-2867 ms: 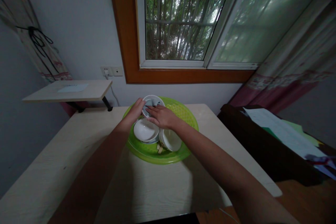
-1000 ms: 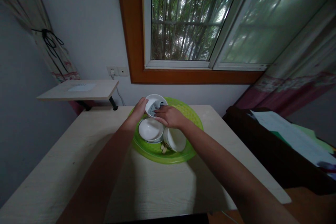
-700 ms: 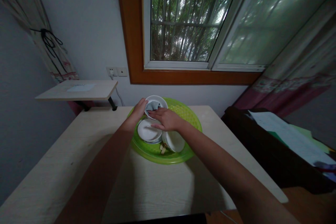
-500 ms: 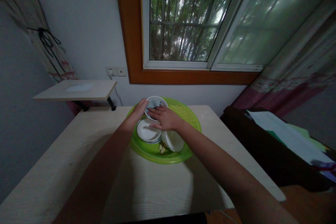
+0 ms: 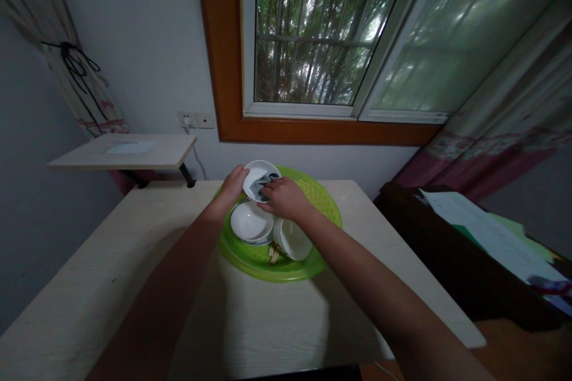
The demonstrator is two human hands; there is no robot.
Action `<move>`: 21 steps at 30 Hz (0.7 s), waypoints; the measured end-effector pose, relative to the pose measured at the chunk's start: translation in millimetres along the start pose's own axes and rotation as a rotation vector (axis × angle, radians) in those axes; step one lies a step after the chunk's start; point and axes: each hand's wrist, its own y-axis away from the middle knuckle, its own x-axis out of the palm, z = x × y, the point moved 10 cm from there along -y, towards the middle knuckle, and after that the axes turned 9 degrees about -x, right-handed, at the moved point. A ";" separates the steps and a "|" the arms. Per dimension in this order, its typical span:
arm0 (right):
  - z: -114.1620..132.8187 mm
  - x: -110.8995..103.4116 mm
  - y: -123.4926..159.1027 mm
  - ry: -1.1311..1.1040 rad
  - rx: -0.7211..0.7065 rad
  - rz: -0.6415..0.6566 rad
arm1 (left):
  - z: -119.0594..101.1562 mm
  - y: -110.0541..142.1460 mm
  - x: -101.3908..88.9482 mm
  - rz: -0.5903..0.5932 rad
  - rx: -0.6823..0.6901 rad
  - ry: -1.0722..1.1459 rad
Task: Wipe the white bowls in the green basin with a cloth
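The left hand (image 5: 233,184) has its grip closed on the left rim of a bowl (image 5: 254,170). The right hand (image 5: 284,197) bunches its fingers on a cloth (image 5: 262,184) inside it. The bowl is over the tray (image 5: 325,195), just beyond the stack (image 5: 250,221).

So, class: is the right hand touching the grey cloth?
Touching: the head view shows the right hand meeting the grey cloth without a gap.

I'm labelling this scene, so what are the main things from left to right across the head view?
Small raised shelf → left hand → held white bowl with gray cloth in it → right hand → white papers.
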 end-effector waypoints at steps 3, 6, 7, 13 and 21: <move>3.9 2.7 0.2 -0.008 -0.050 0.029 | -2.3 0.8 -1.7 -0.004 0.041 -0.032; 10.7 4.4 1.5 -0.043 -0.113 0.037 | -5.2 3.2 -0.3 0.015 0.073 -0.039; 12.9 4.8 2.2 -0.059 -0.131 0.037 | -6.2 3.9 0.5 0.022 0.083 -0.041; 24.2 -0.3 4.8 -0.187 -0.217 -0.068 | -5.2 -0.4 1.8 0.039 0.095 0.021; 24.3 -0.7 1.0 -0.122 -0.164 -0.101 | -1.3 -5.7 10.0 0.091 0.100 0.035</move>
